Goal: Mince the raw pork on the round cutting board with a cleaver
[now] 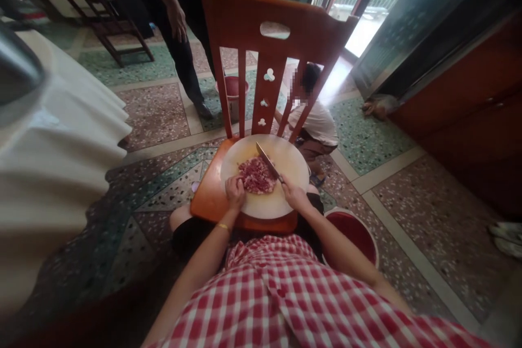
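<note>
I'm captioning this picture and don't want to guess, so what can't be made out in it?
In the head view:
Knife: handle mostly covered by the right hand.
Left hand: too small to tell whether its fingertips touch the chopped meat.
Red container: partly hidden by the right forearm.
Shiny object: cut off by the left edge.
Standing person: head cut off by the top edge.
Pale thing: blurred, at the right edge.

Glossy wood, smooth metal and matt cloth lie before you.
Your orange-brown wooden chair (pixel 210 189) has a glossy seat; the round, pale yellowish-white cutting board (pixel 294 174) looks smooth. Your long, grey-bladed metal knife (pixel 268 161) is smooth, the chopped dark-red meat (pixel 253 175) rough and moist-looking. Your red-and-white checked garment (pixel 253 296) is matt, crinkled cloth.
</note>
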A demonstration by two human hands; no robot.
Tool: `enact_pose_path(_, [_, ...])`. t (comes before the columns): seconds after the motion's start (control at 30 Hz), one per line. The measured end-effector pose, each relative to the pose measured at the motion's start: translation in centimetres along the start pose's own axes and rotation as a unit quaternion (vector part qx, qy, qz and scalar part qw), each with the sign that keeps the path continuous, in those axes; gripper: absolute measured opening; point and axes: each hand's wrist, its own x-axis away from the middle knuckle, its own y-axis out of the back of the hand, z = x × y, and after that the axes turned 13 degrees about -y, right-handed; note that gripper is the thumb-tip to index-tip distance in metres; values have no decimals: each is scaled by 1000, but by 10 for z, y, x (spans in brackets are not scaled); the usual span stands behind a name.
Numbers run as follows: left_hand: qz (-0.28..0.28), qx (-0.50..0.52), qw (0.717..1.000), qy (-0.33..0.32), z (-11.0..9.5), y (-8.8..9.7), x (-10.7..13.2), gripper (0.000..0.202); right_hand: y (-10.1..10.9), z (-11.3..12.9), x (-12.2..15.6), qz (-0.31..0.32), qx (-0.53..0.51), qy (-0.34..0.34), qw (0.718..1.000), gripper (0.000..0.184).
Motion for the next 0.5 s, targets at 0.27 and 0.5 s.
enact_pose_path(0.27, [15,-7,1000,1,-4,2,0,22,7,2,1,-76,-16,19,997,48])
enact_pose_path(0.5, [22,-12,1000,-1,-4,2,0,21,13,-4,-6,-94,-29,32,995,46])
